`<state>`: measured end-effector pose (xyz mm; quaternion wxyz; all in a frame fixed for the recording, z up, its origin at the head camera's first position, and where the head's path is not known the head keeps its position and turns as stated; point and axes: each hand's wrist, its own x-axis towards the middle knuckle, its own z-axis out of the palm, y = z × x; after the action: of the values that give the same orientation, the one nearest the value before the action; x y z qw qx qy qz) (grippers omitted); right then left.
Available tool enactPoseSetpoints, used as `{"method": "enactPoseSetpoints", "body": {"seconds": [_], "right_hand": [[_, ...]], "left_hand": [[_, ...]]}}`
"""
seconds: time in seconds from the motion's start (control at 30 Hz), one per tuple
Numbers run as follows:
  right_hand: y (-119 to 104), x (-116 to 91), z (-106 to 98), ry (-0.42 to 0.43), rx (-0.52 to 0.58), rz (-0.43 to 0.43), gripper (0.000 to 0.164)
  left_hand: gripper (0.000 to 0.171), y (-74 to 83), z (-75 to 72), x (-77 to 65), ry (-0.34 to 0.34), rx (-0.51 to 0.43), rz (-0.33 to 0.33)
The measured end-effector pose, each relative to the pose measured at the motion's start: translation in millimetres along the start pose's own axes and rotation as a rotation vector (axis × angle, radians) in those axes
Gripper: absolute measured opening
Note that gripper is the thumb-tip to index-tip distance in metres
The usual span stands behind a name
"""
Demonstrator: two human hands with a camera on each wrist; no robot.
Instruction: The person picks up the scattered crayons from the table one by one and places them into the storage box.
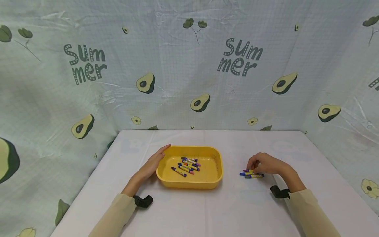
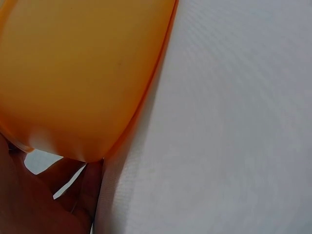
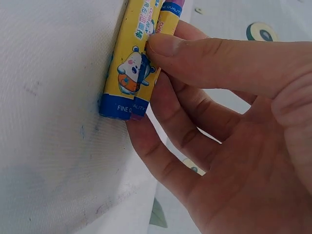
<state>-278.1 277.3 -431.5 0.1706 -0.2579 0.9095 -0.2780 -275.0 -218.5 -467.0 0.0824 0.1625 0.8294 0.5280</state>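
Observation:
A yellow tray stands near the middle of the table, with several crayons in yellow wrappers loose in it. My left hand rests along its left side, and in the left wrist view the fingers touch the tray's wall. To the right of the tray, my right hand is over a small group of crayons. Thumb and fingers pinch a purple crayon, which lies beside another yellow-wrapped crayon. A blue crayon and a dark grey crayon lie at the fingertips.
The white table reaches back to a pale curtain printed with avocados and lettering. Black wrist cameras are strapped at the left wrist and the right wrist.

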Motion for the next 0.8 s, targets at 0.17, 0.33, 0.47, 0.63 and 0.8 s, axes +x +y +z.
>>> {"method": "enactPoseSetpoints", "body": {"seconds": [0.17,0.33,0.47,0.63,0.8], "right_hand": [[-5,-2,-2,0.001,-0.012,0.012,0.018],[-9,-4,-3,0.002,-0.013,0.029,0.017],[-10,-4,-4,0.024,-0.021,0.011,0.015],[-11,-6,-5,0.066,-0.028,-0.008,0.024],[-8,-7,-5,0.081,-0.051,0.008,0.032]], "left_hand": [[0.052,1.2,1.3,0.7,0.003,-0.008,-0.001],[0.052,2.7,2.9,0.8,0.004,-0.004,0.000],[0.052,2.4,3.4,-0.1,0.004,-0.006,-0.012],[0.052,3.9,4.0,-1.8,0.010,-0.003,-0.026],[0.052,4.6,4.9,-3.1,0.011,-0.002,-0.037]]}}
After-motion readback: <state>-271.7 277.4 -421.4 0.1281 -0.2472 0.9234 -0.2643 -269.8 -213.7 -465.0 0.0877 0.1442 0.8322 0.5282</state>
